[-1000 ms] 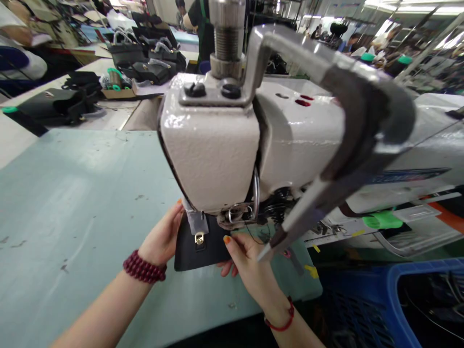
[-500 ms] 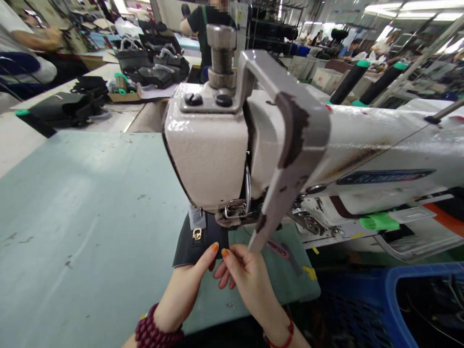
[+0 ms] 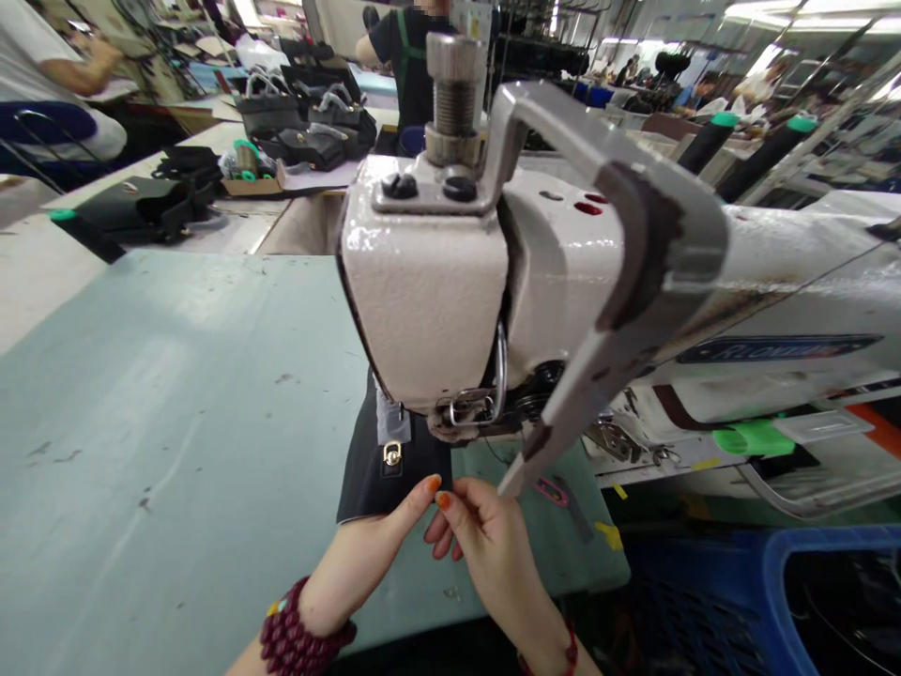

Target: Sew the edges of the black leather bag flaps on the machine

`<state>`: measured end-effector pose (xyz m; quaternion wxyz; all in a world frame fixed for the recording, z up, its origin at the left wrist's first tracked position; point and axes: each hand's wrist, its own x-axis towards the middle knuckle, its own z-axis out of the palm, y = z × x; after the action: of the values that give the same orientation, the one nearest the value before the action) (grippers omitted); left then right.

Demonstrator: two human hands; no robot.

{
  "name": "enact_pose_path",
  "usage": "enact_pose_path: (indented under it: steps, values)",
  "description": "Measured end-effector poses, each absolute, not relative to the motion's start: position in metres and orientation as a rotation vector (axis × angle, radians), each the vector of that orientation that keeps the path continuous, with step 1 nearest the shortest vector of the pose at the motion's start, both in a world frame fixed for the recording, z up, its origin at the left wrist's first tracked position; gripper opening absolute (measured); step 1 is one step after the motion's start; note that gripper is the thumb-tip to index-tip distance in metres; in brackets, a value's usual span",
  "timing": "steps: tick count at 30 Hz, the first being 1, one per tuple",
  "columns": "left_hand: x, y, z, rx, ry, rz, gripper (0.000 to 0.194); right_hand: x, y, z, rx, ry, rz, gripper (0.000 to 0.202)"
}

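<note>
A black leather piece [image 3: 366, 479] with a gold clasp [image 3: 392, 455] and a clear plastic wrap [image 3: 392, 419] lies partly beneath the white sewing machine head [image 3: 422, 291]. My left hand [image 3: 394, 540] is closed on the leather's near right corner, thumb on top, its fingers mostly hidden underneath. Just to its right, my right hand [image 3: 485, 530] pinches at the same corner, its thumb tip beside the left one. The needle area is hidden behind the machine head and the worn metal bracket [image 3: 619, 272].
A pink-handled tool [image 3: 553, 491] lies on the green table [image 3: 175, 451], right of my hands. A blue basket [image 3: 764, 573] stands at lower right. Black bags [image 3: 310, 131] and a black-shirted person [image 3: 412, 70] are beyond the machine.
The view has shifted a little, so the machine appears farther right. The leather piece has turned slightly and more of its near part shows; both hands keep close together at its corner.
</note>
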<state>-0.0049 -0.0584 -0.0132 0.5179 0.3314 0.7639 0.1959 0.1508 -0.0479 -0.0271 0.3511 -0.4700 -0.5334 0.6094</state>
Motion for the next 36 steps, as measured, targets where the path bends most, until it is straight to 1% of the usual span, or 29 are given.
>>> enact_pose_path:
  steps: [2, 5, 7, 9, 11, 14, 17, 20, 24, 28, 32, 36]
  values:
    - [-0.005, -0.059, -0.015, 0.802, 1.833, 0.517, 0.059, 0.150, -0.047, -0.026, -1.215, -1.395, 1.573, 0.044]
    - [-0.006, -0.060, -0.021, 0.831, 1.763, 0.712, 0.050, 0.152, -0.046, -0.027, -1.172, -1.321, 1.678, 0.046]
    - [-0.006, -0.061, -0.027, 0.860, 1.633, 0.839, 0.050, 0.154, -0.044, -0.028, -1.105, -1.229, 1.798, 0.047]
    - [-0.007, -0.062, -0.032, 0.867, 1.546, 0.873, 0.054, 0.155, -0.042, -0.030, -1.035, -1.157, 1.893, 0.047]
    - [-0.009, -0.062, -0.034, 0.854, 1.568, 0.824, 0.055, 0.155, -0.041, -0.032, -0.997, -1.126, 1.931, 0.046]
    - [-0.013, -0.062, -0.031, 0.796, 1.726, 0.613, 0.054, 0.157, -0.041, -0.034, -1.021, -1.143, 1.898, 0.045]
    - [-0.015, -0.062, -0.028, 0.742, 1.825, 0.453, 0.065, 0.158, -0.042, -0.033, -1.068, -1.203, 1.850, 0.044]
    - [-0.015, -0.063, -0.028, 0.695, 1.812, 0.393, 0.075, 0.159, -0.043, -0.031, -1.098, -1.222, 1.838, 0.046]
    - [-0.013, -0.062, -0.031, 0.677, 1.775, 0.400, 0.079, 0.157, -0.042, -0.030, -1.117, -1.207, 1.814, 0.045]
    - [-0.012, -0.057, -0.033, 0.704, 1.759, 0.518, 0.073, 0.154, -0.036, -0.029, -1.137, -1.206, 1.765, 0.043]
    - [-0.011, -0.048, -0.030, 0.777, 1.707, 0.726, 0.060, 0.152, -0.027, -0.028, -1.139, -1.204, 1.757, 0.041]
    - [-0.012, -0.039, -0.027, 0.860, 1.614, 0.814, 0.049, 0.149, -0.020, -0.027, -1.146, -1.257, 1.718, 0.044]
